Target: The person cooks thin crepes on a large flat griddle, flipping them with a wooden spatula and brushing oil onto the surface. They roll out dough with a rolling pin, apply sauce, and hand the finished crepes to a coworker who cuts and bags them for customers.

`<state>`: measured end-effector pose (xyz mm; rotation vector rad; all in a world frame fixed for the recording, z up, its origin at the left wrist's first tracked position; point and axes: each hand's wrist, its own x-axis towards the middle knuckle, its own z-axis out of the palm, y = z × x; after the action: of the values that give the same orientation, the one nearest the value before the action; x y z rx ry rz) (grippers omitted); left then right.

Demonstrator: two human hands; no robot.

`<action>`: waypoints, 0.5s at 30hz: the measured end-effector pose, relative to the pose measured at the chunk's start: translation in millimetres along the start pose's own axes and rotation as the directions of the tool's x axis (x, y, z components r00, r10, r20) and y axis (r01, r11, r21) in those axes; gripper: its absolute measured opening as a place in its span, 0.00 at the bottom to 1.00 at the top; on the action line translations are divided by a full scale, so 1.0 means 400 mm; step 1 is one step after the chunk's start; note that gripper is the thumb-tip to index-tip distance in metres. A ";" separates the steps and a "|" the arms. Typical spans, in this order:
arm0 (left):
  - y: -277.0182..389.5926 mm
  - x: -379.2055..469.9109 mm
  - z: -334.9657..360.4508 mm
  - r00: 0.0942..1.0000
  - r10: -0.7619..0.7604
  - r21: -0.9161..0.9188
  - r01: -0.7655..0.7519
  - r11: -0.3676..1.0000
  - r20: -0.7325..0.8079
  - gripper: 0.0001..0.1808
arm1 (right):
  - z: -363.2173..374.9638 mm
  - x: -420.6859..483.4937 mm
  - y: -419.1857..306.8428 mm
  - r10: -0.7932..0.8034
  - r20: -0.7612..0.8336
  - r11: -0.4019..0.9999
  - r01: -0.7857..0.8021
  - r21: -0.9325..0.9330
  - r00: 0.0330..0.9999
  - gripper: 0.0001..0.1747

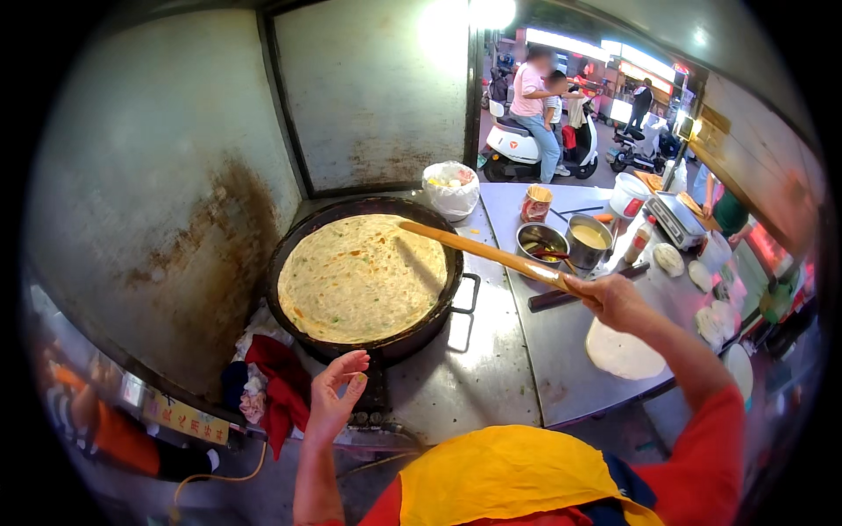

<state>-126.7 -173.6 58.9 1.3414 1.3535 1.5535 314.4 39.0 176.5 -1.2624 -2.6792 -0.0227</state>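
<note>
A wide round flatbread [358,279] with green and orange flecks lies in a large black pan [456,263] with metal side handles. My right hand [608,301] is closed around one end of a long wooden stick [487,248]; its far end is over the bread's upper right edge, and whether it touches cannot be told. My left hand [339,391] is raised near the pan's front rim, fingers apart, holding nothing. On the metal counter below my right hand lies a flat piece of pale dough [621,352].
Past the stick stand a metal pot [541,242] with utensils, a pot of pale batter [590,235], a bottle [639,242] and a scale [677,220]. Dough balls [668,259] sit at right. Red cloth [279,381] hangs left of the pan. People are beyond the stall.
</note>
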 end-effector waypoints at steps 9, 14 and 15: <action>-0.041 -0.074 0.001 0.992 -0.075 -0.036 0.071 0.997 -0.106 0.20 | -0.182 0.242 -0.149 0.098 0.386 0.983 -0.029 -0.180 0.917 0.19; -0.053 -0.127 -0.031 0.971 -0.127 -0.121 0.104 0.987 -0.202 0.21 | -0.324 0.401 -0.193 -0.189 0.430 0.915 0.318 -0.250 0.883 0.24; -0.041 -0.125 -0.030 0.966 -0.138 -0.123 0.113 0.986 -0.217 0.21 | -0.350 0.421 -0.244 -0.101 0.482 0.910 0.276 -0.308 0.870 0.25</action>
<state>-127.9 -219.4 30.7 1.0163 1.4358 1.7058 156.2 92.5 348.7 -1.2055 -3.3317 -0.3095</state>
